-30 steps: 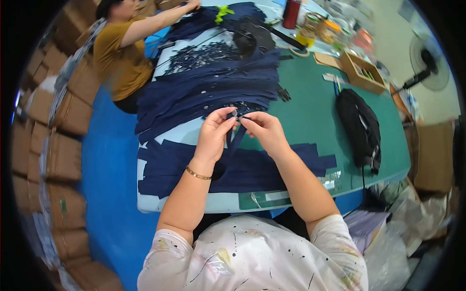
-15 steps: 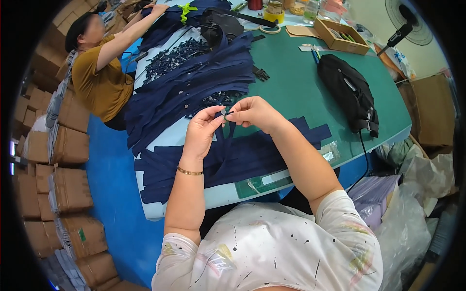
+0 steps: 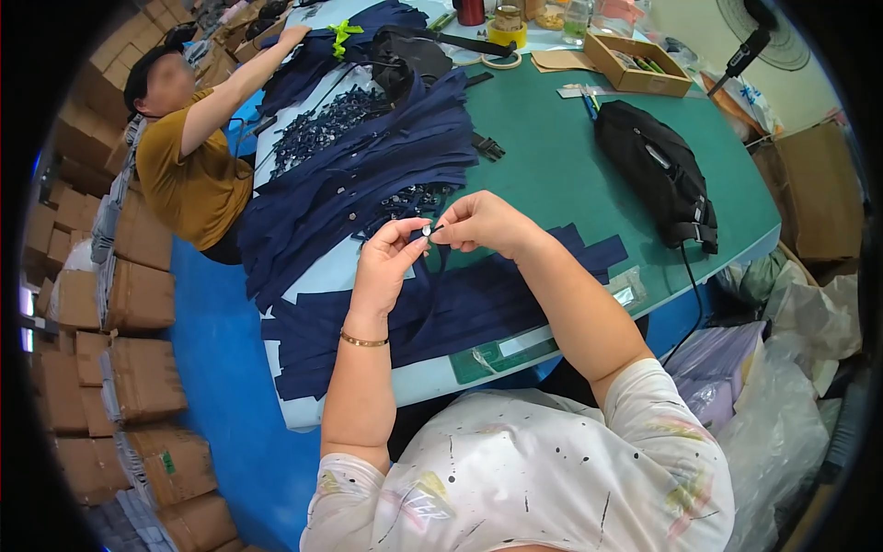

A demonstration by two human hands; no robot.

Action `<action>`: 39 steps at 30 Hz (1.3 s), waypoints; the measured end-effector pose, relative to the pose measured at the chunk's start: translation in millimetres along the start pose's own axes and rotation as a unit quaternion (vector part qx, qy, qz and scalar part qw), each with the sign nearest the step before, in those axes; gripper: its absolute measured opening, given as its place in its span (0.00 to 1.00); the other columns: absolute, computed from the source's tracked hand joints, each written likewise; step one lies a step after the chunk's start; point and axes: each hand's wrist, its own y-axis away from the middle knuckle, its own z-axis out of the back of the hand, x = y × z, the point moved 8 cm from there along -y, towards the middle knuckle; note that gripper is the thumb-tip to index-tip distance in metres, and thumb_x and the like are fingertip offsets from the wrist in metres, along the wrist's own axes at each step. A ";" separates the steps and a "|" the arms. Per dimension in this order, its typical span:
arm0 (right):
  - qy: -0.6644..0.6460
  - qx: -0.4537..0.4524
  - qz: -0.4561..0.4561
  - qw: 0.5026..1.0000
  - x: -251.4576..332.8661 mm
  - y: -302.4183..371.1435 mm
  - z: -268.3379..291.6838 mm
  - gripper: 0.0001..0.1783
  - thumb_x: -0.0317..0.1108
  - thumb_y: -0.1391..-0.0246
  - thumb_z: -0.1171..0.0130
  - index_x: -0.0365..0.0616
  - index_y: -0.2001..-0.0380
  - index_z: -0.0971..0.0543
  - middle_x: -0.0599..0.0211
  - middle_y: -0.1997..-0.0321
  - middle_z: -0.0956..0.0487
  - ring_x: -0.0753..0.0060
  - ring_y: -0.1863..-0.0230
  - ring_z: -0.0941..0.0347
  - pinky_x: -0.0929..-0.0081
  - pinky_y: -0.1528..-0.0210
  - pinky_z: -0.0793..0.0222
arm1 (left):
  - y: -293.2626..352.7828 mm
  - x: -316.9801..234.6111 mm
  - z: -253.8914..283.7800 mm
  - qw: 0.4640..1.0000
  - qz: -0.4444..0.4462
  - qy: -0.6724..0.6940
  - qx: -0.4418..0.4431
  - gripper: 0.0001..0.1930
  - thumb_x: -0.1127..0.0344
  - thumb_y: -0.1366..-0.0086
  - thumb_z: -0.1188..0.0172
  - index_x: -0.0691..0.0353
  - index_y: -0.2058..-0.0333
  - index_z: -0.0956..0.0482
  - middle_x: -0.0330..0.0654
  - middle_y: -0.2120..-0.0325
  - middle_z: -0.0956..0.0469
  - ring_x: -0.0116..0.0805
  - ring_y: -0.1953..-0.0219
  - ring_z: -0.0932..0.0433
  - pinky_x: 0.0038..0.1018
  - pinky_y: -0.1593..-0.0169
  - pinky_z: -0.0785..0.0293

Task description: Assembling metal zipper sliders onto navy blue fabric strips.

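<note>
My left hand (image 3: 384, 262) is closed in a pinch on a small round silver piece (image 3: 426, 231), which looks like a metal button. Right beside it, my right hand (image 3: 486, 224) pinches the end of a narrow navy strap (image 3: 430, 304) against that piece. The exact join is hidden by my fingertips. The strap hangs down over a stack of flat navy fabric strips (image 3: 368, 322) on the table in front of me. Just beyond my hands lies a heap of small navy pieces with shiny metal parts (image 3: 414, 198), beside a larger bundle of navy strips (image 3: 359, 179).
A black bag (image 3: 655, 166) lies on the green table mat (image 3: 543, 147), with a wooden tray (image 3: 635, 72) behind it. More small navy pieces (image 3: 322, 133) are piled farther left. A co-worker (image 3: 198, 156) reaches over the far left. Stacked cartons (image 3: 152, 377) line the left.
My hands stay together, and the silver piece has turned to show its face more. The co-worker's head and arms have shifted, and the whole view has moved slightly.
</note>
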 end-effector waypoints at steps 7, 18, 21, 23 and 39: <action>-0.019 0.013 0.034 0.999 8.3 3.0 -1.4 0.09 0.30 0.54 0.35 0.42 0.69 0.24 0.74 0.75 0.24 0.84 0.74 0.28 0.86 0.71 0.32 | -0.4 3.9 -0.9 0.999 0.016 0.035 0.005 0.13 0.77 0.40 0.45 0.68 0.55 0.26 0.39 0.62 0.24 0.23 0.64 0.26 0.19 0.58 0.29; 0.032 -0.001 0.130 0.991 19.4 2.1 -5.9 0.16 0.25 0.53 0.37 0.44 0.59 0.22 0.79 0.78 0.29 0.89 0.76 0.35 0.88 0.73 0.40 | 5.9 35.1 7.4 0.961 0.163 0.218 -0.043 0.06 0.73 0.39 0.43 0.63 0.62 0.25 0.38 0.69 0.23 0.25 0.68 0.23 0.20 0.63 0.26; 0.019 0.007 0.139 0.990 16.9 -0.8 -6.1 0.13 0.25 0.54 0.38 0.44 0.61 0.19 0.77 0.79 0.26 0.88 0.77 0.34 0.87 0.74 0.39 | 2.6 30.2 13.1 0.979 0.130 0.145 -0.052 0.04 0.73 0.39 0.43 0.62 0.65 0.24 0.36 0.71 0.22 0.23 0.69 0.24 0.18 0.67 0.29; 0.006 0.001 0.134 0.991 15.2 -1.6 -5.5 0.12 0.25 0.54 0.38 0.45 0.63 0.18 0.77 0.79 0.27 0.88 0.78 0.34 0.86 0.75 0.39 | 4.2 24.3 11.2 0.986 0.118 0.094 -0.071 0.03 0.72 0.39 0.42 0.63 0.66 0.22 0.35 0.72 0.22 0.21 0.70 0.24 0.14 0.72 0.35; 0.028 -0.017 0.137 0.990 13.2 -6.4 -2.7 0.14 0.24 0.53 0.37 0.43 0.60 0.18 0.78 0.74 0.25 0.89 0.72 0.32 0.88 0.68 0.34 | 7.2 20.5 12.1 0.990 0.105 -0.027 -0.093 0.08 0.64 0.38 0.41 0.61 0.73 0.23 0.29 0.79 0.28 0.15 0.78 0.36 0.14 0.74 0.42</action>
